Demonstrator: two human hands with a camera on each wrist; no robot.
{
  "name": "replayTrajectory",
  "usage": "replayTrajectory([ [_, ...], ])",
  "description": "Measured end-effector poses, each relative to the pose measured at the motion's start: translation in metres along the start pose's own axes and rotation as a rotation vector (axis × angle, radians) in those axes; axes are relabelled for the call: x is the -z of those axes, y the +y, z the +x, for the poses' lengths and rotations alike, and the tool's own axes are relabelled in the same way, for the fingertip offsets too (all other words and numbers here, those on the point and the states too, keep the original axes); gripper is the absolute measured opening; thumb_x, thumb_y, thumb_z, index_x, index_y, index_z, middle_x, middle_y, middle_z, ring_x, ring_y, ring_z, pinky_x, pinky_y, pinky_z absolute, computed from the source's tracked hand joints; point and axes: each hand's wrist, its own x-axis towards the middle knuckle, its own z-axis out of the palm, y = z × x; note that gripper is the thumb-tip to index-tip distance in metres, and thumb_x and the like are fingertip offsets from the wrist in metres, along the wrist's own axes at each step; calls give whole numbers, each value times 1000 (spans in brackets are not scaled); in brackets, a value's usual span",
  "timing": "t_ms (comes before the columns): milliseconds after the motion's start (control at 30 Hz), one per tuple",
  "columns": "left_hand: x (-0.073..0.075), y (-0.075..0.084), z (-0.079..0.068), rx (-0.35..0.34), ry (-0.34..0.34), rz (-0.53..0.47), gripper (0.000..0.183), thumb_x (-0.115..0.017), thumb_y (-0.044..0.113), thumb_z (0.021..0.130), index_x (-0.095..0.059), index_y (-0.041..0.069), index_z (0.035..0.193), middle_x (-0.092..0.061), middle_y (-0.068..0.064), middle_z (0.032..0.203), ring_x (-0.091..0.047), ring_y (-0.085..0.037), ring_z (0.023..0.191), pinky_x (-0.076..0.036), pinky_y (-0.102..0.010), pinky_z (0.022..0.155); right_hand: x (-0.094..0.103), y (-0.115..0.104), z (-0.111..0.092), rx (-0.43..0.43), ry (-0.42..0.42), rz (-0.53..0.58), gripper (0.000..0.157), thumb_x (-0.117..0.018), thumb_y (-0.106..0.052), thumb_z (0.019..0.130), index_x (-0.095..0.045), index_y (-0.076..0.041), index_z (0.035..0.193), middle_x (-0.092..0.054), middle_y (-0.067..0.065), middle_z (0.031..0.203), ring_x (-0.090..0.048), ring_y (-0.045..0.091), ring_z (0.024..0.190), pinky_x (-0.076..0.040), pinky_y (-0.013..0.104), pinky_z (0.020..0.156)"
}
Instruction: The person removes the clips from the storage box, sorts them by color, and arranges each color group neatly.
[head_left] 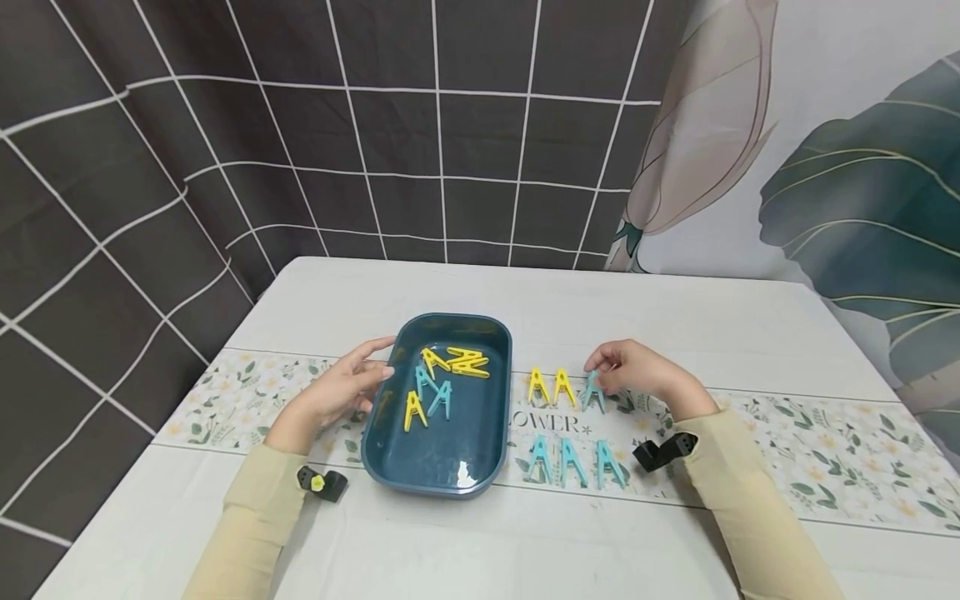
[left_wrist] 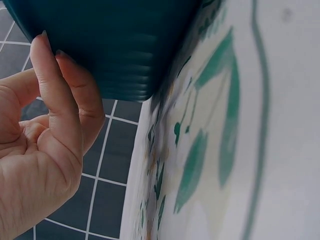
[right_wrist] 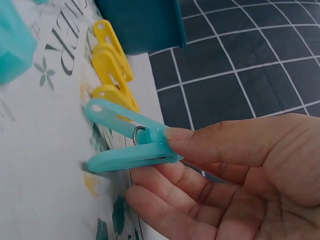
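My right hand (head_left: 637,371) pinches the top of a teal clothespin (head_left: 593,393) between thumb and fingers; in the right wrist view the clothespin (right_wrist: 127,142) has its two legs toward the tablecloth. Just left of it, two yellow clothespins (head_left: 562,387) stand side by side. Three teal clothespins (head_left: 572,463) form a row nearer the person. At the left side of a dark blue tray (head_left: 435,479), my left hand (head_left: 337,392) holds the rim, thumb over the edge and fingers (left_wrist: 55,85) against the outer wall. Inside lie several yellow clothespins (head_left: 414,411) and two teal clothespins (head_left: 440,400).
The table has a white cloth (head_left: 420,550) with a printed floral band (head_left: 795,454). A dark gridded curtain (head_left: 390,133) hangs behind and at the left, and a leaf-patterned curtain (head_left: 862,192) at the right. Small black cameras (head_left: 322,483) sit on both wrists.
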Motion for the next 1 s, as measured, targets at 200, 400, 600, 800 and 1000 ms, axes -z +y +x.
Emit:
replayTrajectory([
  [200, 0, 0, 0, -8, 2, 3, 64, -53, 17, 97, -20, 14, 152, -59, -13, 116, -56, -6, 69, -49, -18, 50, 0, 3, 1, -20, 2, -8, 24, -60, -1, 87, -60, 9, 109, -55, 4, 77, -52, 15, 69, -49, 28, 66],
  [400, 0, -1, 0, 3, 9, 2, 63, -53, 17, 98, -21, 16, 152, -60, -11, 114, -58, -7, 70, -50, -19, 50, -1, 4, 3, -46, 30, -42, 24, -57, -1, 88, -62, 6, 110, -55, 3, 72, -50, 16, 66, -44, 28, 63],
  [600, -1, -1, 0, 1, 3, -1, 64, -53, 18, 98, -20, 16, 152, -61, -13, 116, -60, -9, 72, -50, -20, 50, -2, 2, 3, -51, 62, -80, 24, -58, -3, 88, -62, 5, 110, -54, 3, 71, -49, 16, 65, -43, 28, 62],
  [800, -1, -1, 0, 4, 0, -7, 64, -53, 18, 97, -20, 16, 152, -61, -13, 116, -61, -10, 74, -51, -20, 50, -3, 5, 3, -20, 55, -107, 24, -60, -7, 88, -64, 5, 108, -56, 4, 72, -50, 16, 66, -43, 28, 62],
  [1000, -1, 0, 0, 4, 1, -5, 64, -52, 17, 98, -19, 16, 152, -59, -16, 120, -61, -10, 76, -51, -20, 50, -2, 4, 1, 14, 67, -121, 28, -60, -14, 89, -64, 6, 109, -63, 7, 81, -52, 16, 68, -45, 27, 63],
])
